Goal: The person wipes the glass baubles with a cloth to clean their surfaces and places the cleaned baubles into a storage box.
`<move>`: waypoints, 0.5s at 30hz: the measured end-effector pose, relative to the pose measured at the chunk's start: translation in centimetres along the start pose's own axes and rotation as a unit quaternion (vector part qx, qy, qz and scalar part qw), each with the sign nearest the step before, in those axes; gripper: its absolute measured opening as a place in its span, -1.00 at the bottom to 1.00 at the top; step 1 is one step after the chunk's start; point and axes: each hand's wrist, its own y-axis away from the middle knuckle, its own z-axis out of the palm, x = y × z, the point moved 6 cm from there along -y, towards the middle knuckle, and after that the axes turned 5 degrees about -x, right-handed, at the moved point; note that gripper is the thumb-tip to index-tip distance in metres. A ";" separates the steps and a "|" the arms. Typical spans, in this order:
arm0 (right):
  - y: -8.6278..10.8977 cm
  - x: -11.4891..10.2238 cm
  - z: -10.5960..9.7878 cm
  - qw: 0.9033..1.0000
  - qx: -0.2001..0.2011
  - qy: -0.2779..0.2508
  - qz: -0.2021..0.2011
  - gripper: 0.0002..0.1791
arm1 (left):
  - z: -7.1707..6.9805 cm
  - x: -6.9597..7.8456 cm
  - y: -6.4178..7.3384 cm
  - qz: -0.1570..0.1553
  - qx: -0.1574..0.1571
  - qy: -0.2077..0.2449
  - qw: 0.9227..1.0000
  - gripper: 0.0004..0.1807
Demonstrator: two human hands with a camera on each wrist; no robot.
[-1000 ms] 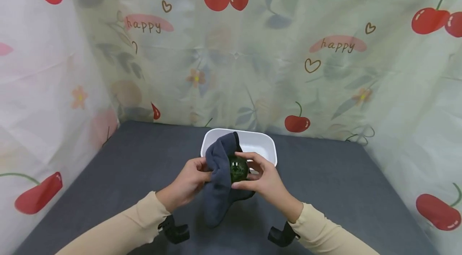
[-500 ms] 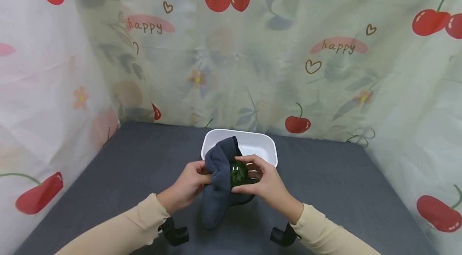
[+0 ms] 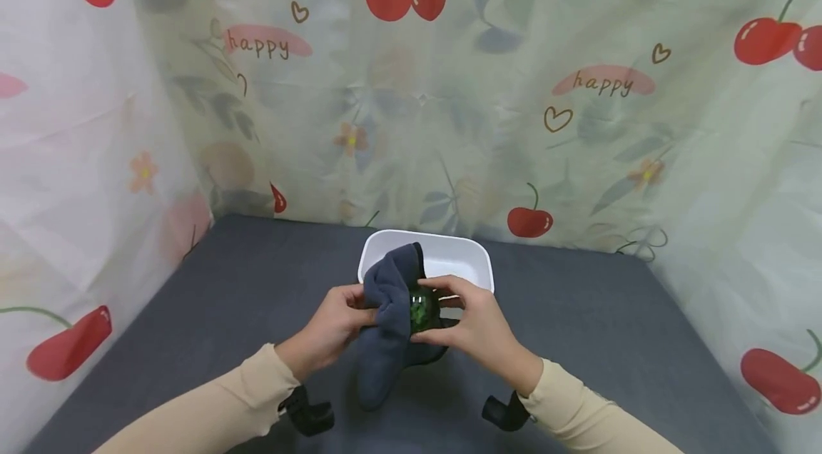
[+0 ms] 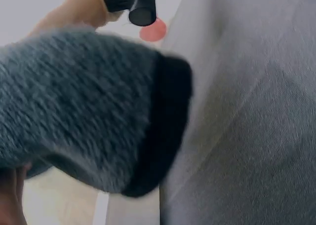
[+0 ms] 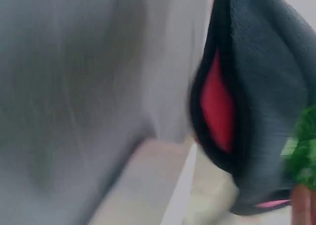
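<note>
A dark green, shiny round object (image 3: 424, 308) is held between the thumb and fingertips of my right hand (image 3: 480, 320). Its left side is covered by a grey-blue cloth (image 3: 388, 297), which my left hand (image 3: 330, 325) grips with thumb and fingers. The cloth (image 4: 84, 101) looks fuzzy and black-edged in the left wrist view. In the right wrist view, reddish-pink shows inside its folds, and only a leafy-green part of the round object (image 5: 306, 158) appears at the right edge. One lower end of the cloth hangs down toward me.
Just behind the hands, a white rectangular tub (image 3: 478, 265) stands on the dark grey tabletop (image 3: 578, 325). Fabric curtains (image 3: 449, 118) printed with cherries enclose the back and both sides. Black camera mounts (image 3: 311, 417) hang below the wrists.
Both hands, with the cloth and the round object, have dropped slightly toward me. The round object has turned a little, showing brighter green patches. The grips look the same.
</note>
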 end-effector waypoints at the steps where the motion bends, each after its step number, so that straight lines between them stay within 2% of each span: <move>1: 0.0 0.5 0.1 0.998 -0.001 -0.057 0.031 -0.25 | 0.1 -0.1 0.0 -0.002 -0.005 0.012 1.000 -0.74; 3: 0.1 1.2 0.2 0.988 0.000 -0.133 0.082 -0.23 | 0.2 -0.2 0.0 -0.004 -0.012 0.027 1.000 -0.75; 4: 0.1 1.3 0.3 0.985 0.000 -0.142 0.097 -0.23 | 0.4 -0.2 0.0 -0.004 -0.016 0.029 0.999 -0.74; 5: 0.0 1.2 0.3 0.986 -0.004 -0.127 0.104 -0.22 | 0.5 -0.3 -0.1 -0.002 -0.019 0.028 0.999 -0.71; 6: -0.1 1.0 0.3 0.990 -0.011 -0.097 0.106 -0.23 | 0.5 -0.4 -0.1 -0.006 -0.017 0.021 1.000 -0.65; 8: -0.3 0.2 0.3 0.995 -0.027 0.016 0.092 -0.25 | 0.6 -0.6 -0.2 -0.016 -0.012 0.005 1.000 -0.49; 9: -0.4 -0.3 0.3 0.993 -0.034 0.082 0.079 -0.27 | 0.7 -0.7 -0.3 -0.022 -0.011 -0.003 1.000 -0.40; 11: -0.5 -1.1 0.3 0.980 -0.044 0.190 0.051 -0.31 | 0.7 -1.0 -0.4 -0.037 -0.005 -0.019 0.999 -0.30; 13: -0.5 -1.4 0.2 0.973 -0.047 0.224 0.035 -0.31 | 0.6 -1.2 -0.4 -0.047 -0.001 -0.023 0.999 -0.31; 15: -0.4 -1.1 0.1 0.983 -0.051 0.174 0.041 -0.32 | 0.6 -1.2 -0.4 -0.050 0.004 -0.018 0.999 -0.37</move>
